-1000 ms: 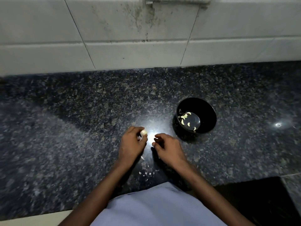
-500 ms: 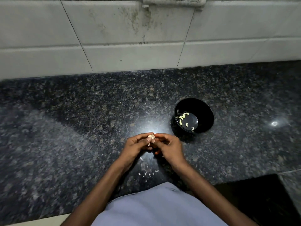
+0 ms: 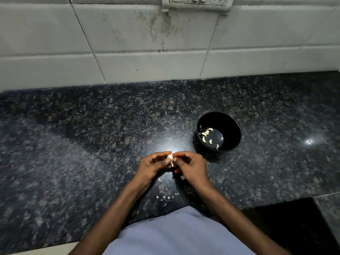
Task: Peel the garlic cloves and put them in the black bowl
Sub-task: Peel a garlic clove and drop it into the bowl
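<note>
At frame centre the left hand (image 3: pixel 150 165) is pinching a clove (image 3: pixel 169 157) while the right hand (image 3: pixel 191 165), apart 1 s ago, is now gripping its other side; peeling is likely starting; the clove is standing roughly vertical, skin tail pointing down; the bowl (image 3: pixel 232 131), right of centre, is holding about 6 cloves.
</note>
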